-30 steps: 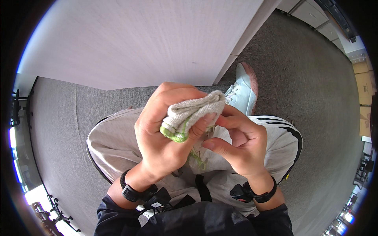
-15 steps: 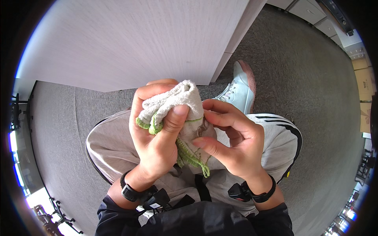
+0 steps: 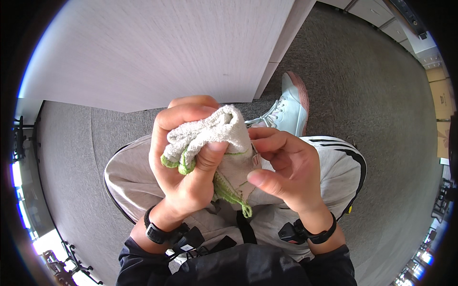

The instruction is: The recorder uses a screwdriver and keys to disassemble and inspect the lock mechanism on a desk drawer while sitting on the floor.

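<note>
My left hand (image 3: 179,159) grips a small folded towel (image 3: 205,132), off-white and fluffy on its upper folds, with its thumb pressed on the front. Green edging trims the folds at the lower left. Below the thumb a thinner beige part (image 3: 234,174) hangs down, ending in a green edge and small loop (image 3: 246,209). My right hand (image 3: 291,167) is at the towel's right side, its fingertips by the cloth edge and its thumb apart from them. Between them a small pinkish-brown patch shows on the cloth. The far side of the towel is hidden.
A pale wood-grain panel (image 3: 167,52) stands just ahead of my hands. My bent legs in light trousers (image 3: 138,171) lie beneath, with a pale blue shoe (image 3: 288,107) at the panel's corner. Grey carpet (image 3: 381,119) surrounds me; cardboard boxes (image 3: 441,100) sit at the far right.
My right thumb has come off the beige part and moved right, opening away from the fingers. The left hand with the towel has shifted slightly left and down.
</note>
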`<state>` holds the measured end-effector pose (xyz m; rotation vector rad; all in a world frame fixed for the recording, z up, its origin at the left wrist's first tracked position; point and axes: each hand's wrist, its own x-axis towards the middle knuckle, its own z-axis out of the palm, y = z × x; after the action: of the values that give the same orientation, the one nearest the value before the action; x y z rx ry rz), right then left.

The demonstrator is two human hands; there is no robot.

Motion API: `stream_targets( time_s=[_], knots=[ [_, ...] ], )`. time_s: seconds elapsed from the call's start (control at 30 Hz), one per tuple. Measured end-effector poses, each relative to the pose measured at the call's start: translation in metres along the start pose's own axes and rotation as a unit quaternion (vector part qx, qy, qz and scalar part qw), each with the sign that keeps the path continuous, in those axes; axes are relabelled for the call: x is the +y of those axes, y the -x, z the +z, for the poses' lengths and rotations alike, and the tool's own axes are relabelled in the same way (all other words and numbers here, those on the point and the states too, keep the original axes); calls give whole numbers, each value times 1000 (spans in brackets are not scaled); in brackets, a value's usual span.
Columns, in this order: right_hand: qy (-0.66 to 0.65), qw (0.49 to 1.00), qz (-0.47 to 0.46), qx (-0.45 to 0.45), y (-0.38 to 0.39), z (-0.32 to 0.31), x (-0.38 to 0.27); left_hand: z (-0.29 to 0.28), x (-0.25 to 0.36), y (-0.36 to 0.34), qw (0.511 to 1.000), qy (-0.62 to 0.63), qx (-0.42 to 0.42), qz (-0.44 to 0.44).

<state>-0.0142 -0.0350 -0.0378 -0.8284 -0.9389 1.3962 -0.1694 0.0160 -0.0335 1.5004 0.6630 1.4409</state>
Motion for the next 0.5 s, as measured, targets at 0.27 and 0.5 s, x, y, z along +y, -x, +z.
stream_targets(
  time_s=[0.27, 0.5],
  knots=[
    [-168, 985, 22, 14, -1, -14, 4, -1, 3, 0, 998, 20, 6, -54],
    [-163, 986, 16, -18, -1, -17, 3, -6, 5, 0, 996, 24, 27, -80]
  ],
)
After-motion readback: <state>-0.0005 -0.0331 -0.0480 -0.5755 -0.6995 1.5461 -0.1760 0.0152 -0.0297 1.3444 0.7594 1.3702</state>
